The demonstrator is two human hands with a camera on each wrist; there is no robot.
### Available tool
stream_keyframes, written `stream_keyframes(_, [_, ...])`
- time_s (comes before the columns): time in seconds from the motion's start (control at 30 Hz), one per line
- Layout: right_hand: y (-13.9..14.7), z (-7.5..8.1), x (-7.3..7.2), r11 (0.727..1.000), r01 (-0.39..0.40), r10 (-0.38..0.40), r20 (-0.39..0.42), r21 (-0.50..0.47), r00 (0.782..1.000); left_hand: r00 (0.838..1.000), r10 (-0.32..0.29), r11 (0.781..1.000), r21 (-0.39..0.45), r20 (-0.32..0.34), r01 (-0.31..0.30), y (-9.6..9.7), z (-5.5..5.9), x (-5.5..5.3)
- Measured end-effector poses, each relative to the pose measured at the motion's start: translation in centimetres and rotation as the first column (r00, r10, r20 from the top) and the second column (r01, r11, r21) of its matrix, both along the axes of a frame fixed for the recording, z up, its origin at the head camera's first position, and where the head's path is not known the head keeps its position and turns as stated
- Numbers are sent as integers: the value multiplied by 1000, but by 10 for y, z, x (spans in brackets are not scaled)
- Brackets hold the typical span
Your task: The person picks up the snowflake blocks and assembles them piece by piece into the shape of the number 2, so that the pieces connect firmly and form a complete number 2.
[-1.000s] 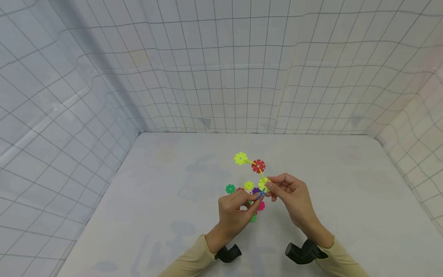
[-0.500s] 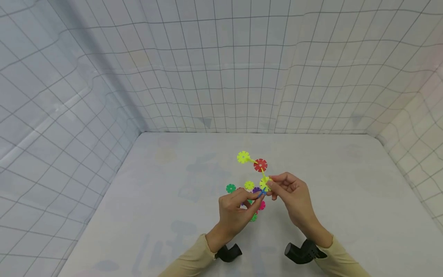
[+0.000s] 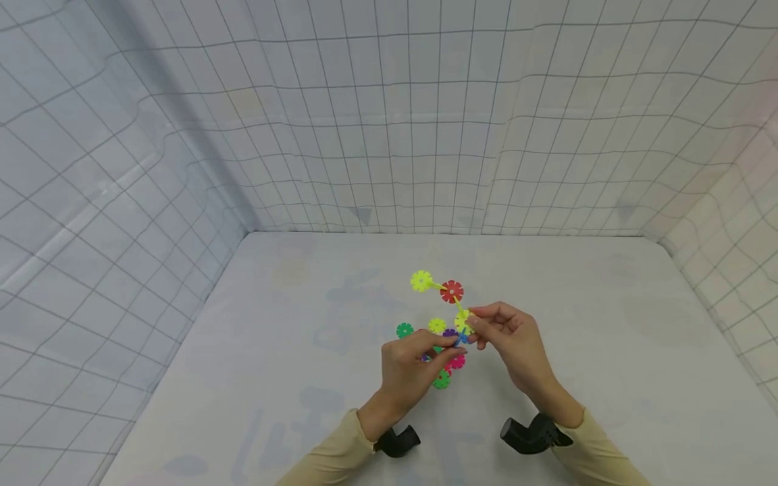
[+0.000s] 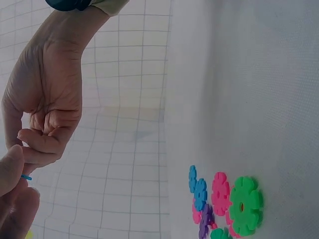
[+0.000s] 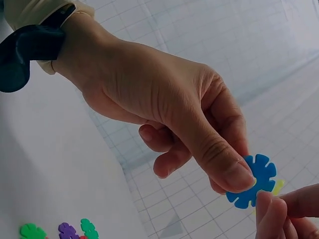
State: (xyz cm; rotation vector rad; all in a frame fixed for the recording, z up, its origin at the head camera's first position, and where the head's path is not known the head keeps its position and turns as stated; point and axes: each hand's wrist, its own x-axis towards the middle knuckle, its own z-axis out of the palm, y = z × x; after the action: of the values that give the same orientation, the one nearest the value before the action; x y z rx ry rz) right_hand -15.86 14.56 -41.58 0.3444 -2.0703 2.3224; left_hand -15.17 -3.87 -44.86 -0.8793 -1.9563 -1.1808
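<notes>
My right hand pinches a yellow notched flower disc between thumb and fingers. From it a chain runs up and left, through a red flower disc to another yellow flower disc, with thin yellow links seen edge-on. Close below, the left hand pinches a blue flower disc at its edge, against the held yellow one. In the right wrist view the right thumb covers part of the blue disc. How far the slots interlock is hidden. Only a blue sliver shows in the left wrist view.
Beneath and behind the left hand, loose flower discs lie on the white table: green, pink, purple and blue among them. Grid-patterned cloth walls surround the table. Black wrist mounts sit at both cuffs.
The chain shifted slightly right, then back left. The left hand has moved a little left, showing more of the green disc below. Both hands keep their pinch.
</notes>
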Motion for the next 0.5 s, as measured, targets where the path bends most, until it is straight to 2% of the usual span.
stream_keyframes(0.17, [0, -4, -3, 1000, -10, 10, 20, 18, 1000, 999, 17, 998, -53, 49, -14, -2, -2, -3])
stream_keyframes(0.23, [1, -5, -4, 1000, -10, 9, 26, 26, 1000, 994, 40, 995, -96, 104, -30, -4, -2, -4])
stream_keyframes(0.3, [2, -6, -6, 999, -12, 11, 30, 38, 999, 982, 70, 989, -144, 174, -45, -6, -3, -4])
stream_keyframes(0.37, [4, -6, -8, 998, -13, 11, 35, 53, 999, 957, 108, 976, -212, 270, -50, -9, -4, -4])
stream_keyframes(0.4, [6, -6, -8, 998, -11, 9, 38, 58, 999, 936, 128, 967, -249, 328, -45, -11, -5, -3])
stream_keyframes(0.5, [9, -6, -10, 996, 1, -5, 39, 84, 999, 853, 188, 929, -369, 487, 5, -15, -10, -2])
